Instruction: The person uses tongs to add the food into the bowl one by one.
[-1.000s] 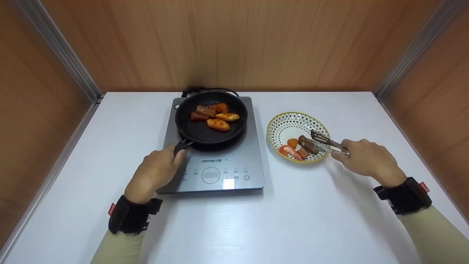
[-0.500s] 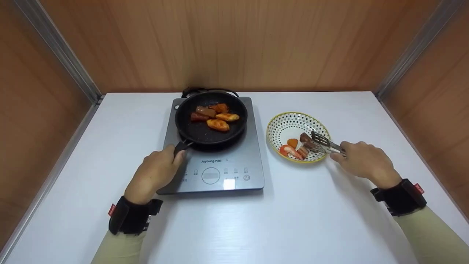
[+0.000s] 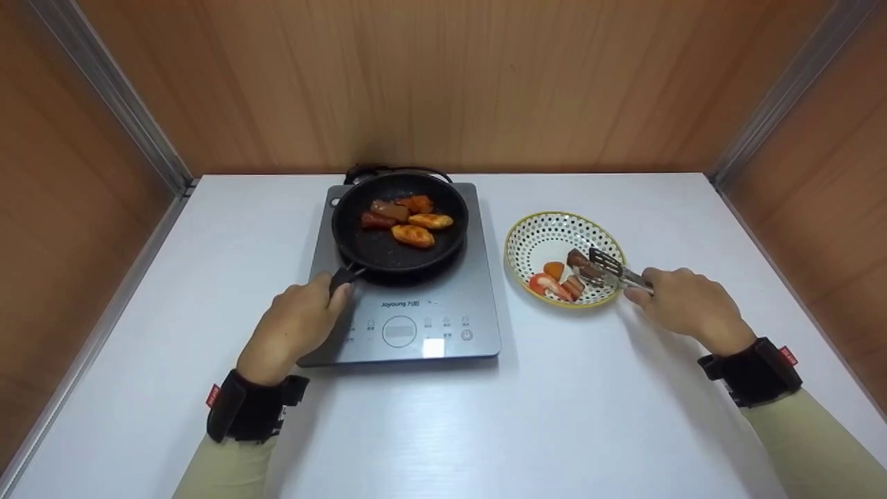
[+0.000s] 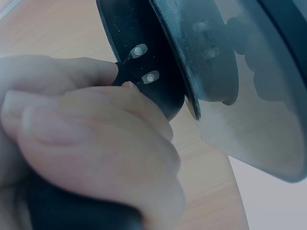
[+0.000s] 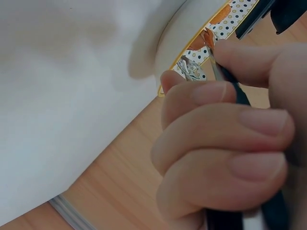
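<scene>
My left hand (image 3: pixel 294 326) grips the black handle (image 3: pixel 344 276) of a frying pan (image 3: pixel 367 253) on an induction cooker. Inside the pan lie two golden-brown pieces (image 3: pixel 414 236), with reddish and brown meat pieces (image 3: pixel 390 210) behind them. My right hand (image 3: pixel 689 303) holds metal tongs (image 3: pixel 611 267) by their arms, fingers curled round them. The slotted tong head reaches over the rim of a dotted, yellow-edged plate (image 3: pixel 537 235), at a brown meat strip (image 3: pixel 581 260). Beside that strip are an orange round slice (image 3: pixel 554 270), a tomato slice (image 3: pixel 539 283) and a smaller striped meat piece (image 3: pixel 573 287).
The grey induction cooker (image 3: pixel 443 305) has its touch panel toward me. A black cord (image 3: pixel 423 170) runs behind the pan. Wooden panels (image 3: pixel 554 83) enclose the white table (image 3: pixel 443 430) at the back and sides.
The right hand has shifted slightly left, and the tong arms, which were spread apart, now sit closer together at the meat strip. My left hand and the pan stay put.
</scene>
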Demonstrator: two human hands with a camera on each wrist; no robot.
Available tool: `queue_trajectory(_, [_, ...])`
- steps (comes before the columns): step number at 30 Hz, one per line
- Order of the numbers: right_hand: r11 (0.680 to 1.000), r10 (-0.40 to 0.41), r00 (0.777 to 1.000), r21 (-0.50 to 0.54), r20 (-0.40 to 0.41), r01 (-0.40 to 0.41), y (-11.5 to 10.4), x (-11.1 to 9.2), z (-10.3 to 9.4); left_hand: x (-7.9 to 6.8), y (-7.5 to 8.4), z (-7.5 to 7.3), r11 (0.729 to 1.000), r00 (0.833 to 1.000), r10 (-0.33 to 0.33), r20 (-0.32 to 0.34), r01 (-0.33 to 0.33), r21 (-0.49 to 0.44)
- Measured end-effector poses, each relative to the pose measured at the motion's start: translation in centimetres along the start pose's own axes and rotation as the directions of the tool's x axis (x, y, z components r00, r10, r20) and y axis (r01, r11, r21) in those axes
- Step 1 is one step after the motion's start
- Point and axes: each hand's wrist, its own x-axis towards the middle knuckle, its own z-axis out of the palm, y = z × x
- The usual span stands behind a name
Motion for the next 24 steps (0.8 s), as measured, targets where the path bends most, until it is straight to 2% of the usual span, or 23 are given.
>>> queue_trajectory(11, [1.0,-0.011,0.998,-0.019,-0.059,0.01,0.5,0.4,1.0,0.0,0.1,0.0,1.0,1.0,0.007,-0.005,-0.007,-0.002])
queue_trajectory(24, [0.998,-0.038,0.994,-0.049,-0.102,0.033,0.4,0.7,1.2,-0.2,0.1,-0.1,1.0,1.0,-0.004,-0.014,0.004,0.001])
